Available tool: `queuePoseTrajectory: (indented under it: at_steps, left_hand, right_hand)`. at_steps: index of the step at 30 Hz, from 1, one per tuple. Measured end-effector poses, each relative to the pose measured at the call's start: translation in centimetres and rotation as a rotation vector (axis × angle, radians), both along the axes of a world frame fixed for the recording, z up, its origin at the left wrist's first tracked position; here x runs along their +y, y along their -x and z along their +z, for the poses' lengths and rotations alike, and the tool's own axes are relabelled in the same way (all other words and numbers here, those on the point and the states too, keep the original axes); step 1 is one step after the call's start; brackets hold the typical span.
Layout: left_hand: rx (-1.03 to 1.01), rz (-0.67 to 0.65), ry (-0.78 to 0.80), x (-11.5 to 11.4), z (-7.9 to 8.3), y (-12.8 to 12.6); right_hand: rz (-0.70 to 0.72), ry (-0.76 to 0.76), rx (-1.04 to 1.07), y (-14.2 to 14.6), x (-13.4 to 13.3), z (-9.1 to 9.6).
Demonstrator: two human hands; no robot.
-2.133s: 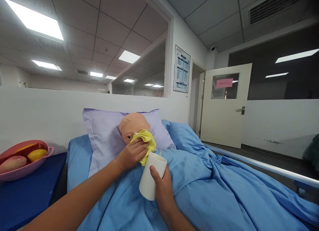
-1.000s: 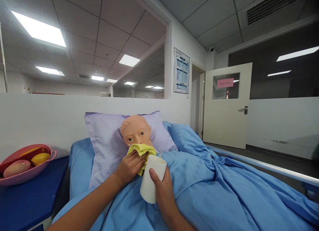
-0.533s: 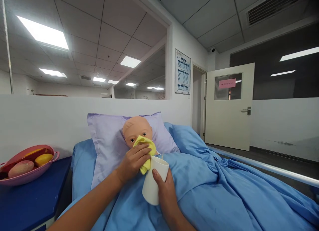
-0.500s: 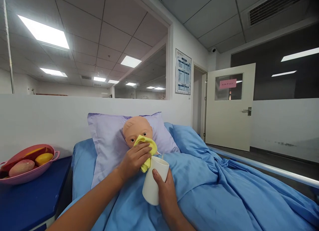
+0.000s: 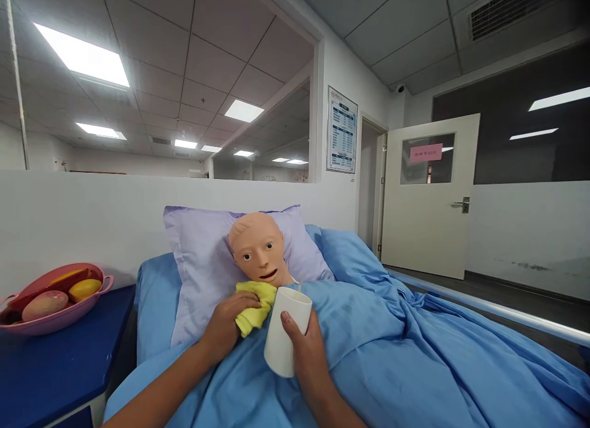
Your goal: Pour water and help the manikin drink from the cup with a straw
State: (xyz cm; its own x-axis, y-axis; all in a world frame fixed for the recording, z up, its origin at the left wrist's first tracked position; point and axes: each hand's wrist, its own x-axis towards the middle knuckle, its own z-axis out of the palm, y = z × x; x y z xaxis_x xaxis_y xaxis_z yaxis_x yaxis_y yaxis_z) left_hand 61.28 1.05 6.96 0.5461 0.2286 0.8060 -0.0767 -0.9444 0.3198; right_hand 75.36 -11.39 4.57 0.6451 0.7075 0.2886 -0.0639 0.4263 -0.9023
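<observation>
A manikin (image 5: pixel 258 246) lies with its head on a lilac pillow (image 5: pixel 198 249), its mouth slightly parted and its body under a blue quilt (image 5: pixel 369 317). My left hand (image 5: pixel 227 320) is closed on a yellow cloth (image 5: pixel 256 305), just below the manikin's chin and cheek. To the right of the cloth, my right hand (image 5: pixel 308 348) is wrapped round a white cup (image 5: pixel 282 332). The cup tilts a little, and a thin straw-like tip (image 5: pixel 299 288) shows at its rim. What the cup contains is hidden.
On the left, a pink basket (image 5: pixel 59 317) of fruit stands on a dark blue cabinet top (image 5: pixel 55 360). A bed rail (image 5: pixel 498 308) runs along the right side. Beyond it is an open door (image 5: pixel 428 231). A white wall (image 5: pixel 92 213) stands behind the bed.
My left hand has drawn the yellow cloth down and left, off the manikin's mouth and nose, uncovering the lower face. The right hand and cup have stayed almost still.
</observation>
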Motion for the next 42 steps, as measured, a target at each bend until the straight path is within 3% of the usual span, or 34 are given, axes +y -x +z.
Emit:
queuePoseTrajectory:
  at_steps: [4, 6, 8, 11, 14, 23, 28, 36, 42]
  left_hand:
    - [-0.29, -0.026, 0.803, -3.4, 1.1, 1.0]
    - [-0.42, -0.03, 1.152, -4.5, 0.7, 1.1]
    - [-0.472, -0.103, 1.386, -5.0, -0.6, 1.0]
    - [-0.552, -0.188, 1.604, -4.7, -3.0, 0.8]
    - [-0.594, -0.228, 1.684, -4.1, -4.3, 0.9]
    - [-0.519, -0.375, 1.731, -4.5, -6.5, 3.1]
    - [-0.547, -0.306, 1.816, -5.3, -7.3, 4.5]
    - [-0.505, -0.149, 1.842, -6.8, -6.7, 5.8]
    - [-0.491, -0.171, 1.849, -6.9, -6.9, 6.0]
  right_hand:
    - [0.006, 0.011, -0.058, 0.1, -0.1, -0.1]
    - [0.018, 0.02, -0.08, 0.3, -0.3, 0.0]
    - [0.042, 0.038, -0.097, 0.5, -0.4, 0.2]
    - [0.067, 0.061, -0.123, 0.7, -0.6, 0.4]
    - [0.069, 0.057, -0.159, 0.8, -0.7, 0.4]
    - [0.056, 0.107, -0.222, 0.5, -0.7, -0.5]
    - [0.062, 0.125, -0.222, 0.3, -0.6, -0.7]
    - [0.034, 0.152, -0.214, 0.2, -0.6, -0.9]
    - [0.091, 0.147, -0.159, -0.1, -0.4, -1.0]
